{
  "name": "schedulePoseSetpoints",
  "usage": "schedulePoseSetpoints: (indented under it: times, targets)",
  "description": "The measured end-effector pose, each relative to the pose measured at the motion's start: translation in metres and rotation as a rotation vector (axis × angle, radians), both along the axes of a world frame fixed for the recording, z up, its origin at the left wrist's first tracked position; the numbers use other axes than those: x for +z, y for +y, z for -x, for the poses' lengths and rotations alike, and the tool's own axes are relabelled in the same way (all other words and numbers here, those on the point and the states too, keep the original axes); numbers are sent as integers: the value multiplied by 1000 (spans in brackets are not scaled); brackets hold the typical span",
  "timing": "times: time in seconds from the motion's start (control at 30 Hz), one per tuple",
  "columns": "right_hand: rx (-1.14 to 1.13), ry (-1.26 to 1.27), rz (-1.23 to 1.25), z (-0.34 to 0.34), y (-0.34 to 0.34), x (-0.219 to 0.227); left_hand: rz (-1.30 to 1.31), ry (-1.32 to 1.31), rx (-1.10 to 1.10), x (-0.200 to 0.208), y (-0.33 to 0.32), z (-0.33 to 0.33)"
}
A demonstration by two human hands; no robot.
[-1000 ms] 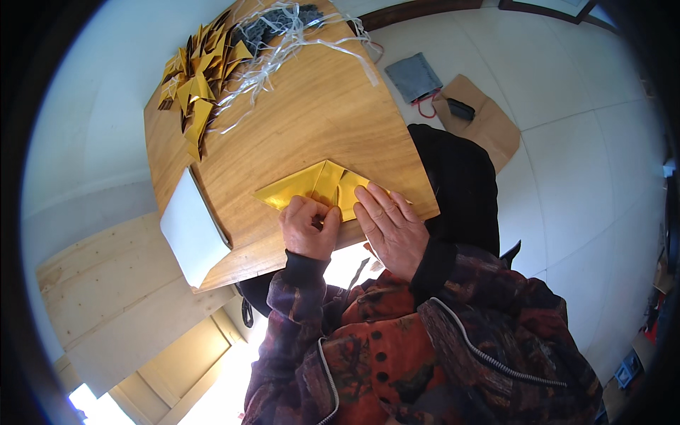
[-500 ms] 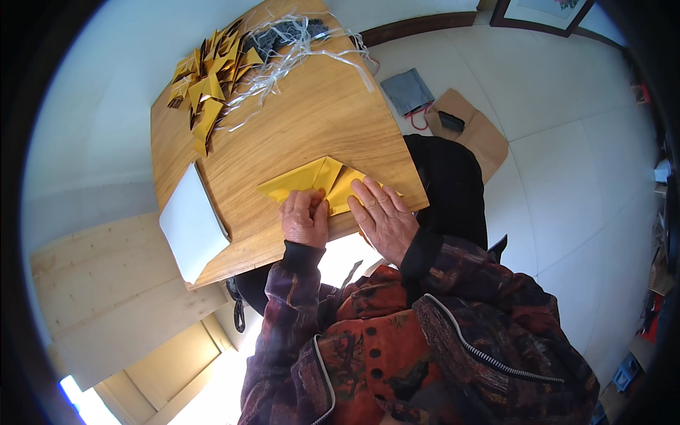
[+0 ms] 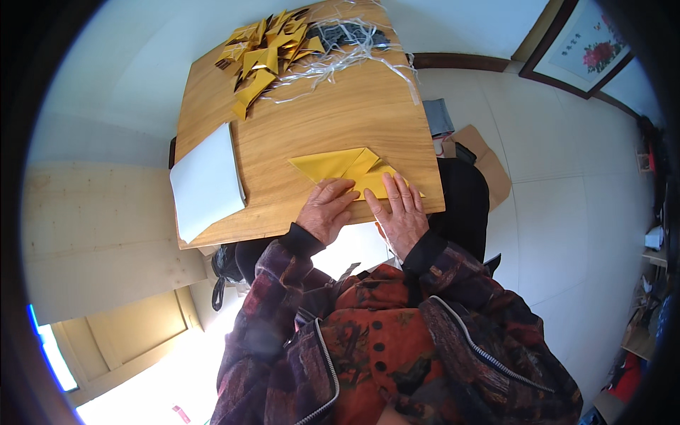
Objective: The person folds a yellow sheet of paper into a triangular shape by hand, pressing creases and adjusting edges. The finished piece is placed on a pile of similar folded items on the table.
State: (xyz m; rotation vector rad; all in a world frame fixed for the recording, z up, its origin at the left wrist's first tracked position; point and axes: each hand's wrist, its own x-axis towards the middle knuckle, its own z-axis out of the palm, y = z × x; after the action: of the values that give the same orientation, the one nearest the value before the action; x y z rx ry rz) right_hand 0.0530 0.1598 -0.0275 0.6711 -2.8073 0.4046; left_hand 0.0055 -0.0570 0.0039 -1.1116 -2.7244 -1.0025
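Note:
A folded sheet of gold paper (image 3: pixel 329 164) lies on the wooden table close to its near edge, with pointed ends and a creased flap on top. My left hand (image 3: pixel 327 210) is at the paper's near left edge, fingers bent together and pinching it against the tabletop; the fingertips partly cover the edge. My right hand (image 3: pixel 402 218) rests flat on the right part of the paper, its fingers stretched out and the thumb apart. The near edge of the paper is partly hidden under both hands.
Folded gold paper pieces (image 3: pixel 265 53) are heaped at the table's (image 3: pixel 212 106) far left. Beside them lie tangled clear plastic strips (image 3: pixel 340 62) and a dark grey bundle (image 3: pixel 347 35). A stack of white sheets (image 3: pixel 209 180) overhangs the left edge. Brown cardboard (image 3: pixel 489 166) lies on the floor.
My left hand's fingers have flattened along the paper's near edge. My right hand remains spread on the paper, and the flap's crease looks flatter. The whole view has shifted.

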Motion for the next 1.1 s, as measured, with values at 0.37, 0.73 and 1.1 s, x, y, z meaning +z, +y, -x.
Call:
schedulePoseSetpoints:
  times: [0.37,0.73,1.1]
  targets:
    - [-16,-9,-82,-3,-6,-3,434,17,-232,6,-22,5]
    - [-6,-22,-86,-2,62,15,488,48,-233,2,-24,5]
    - [-139,-113,-159,-17,85,32,435,23,-227,-4,-25,5]
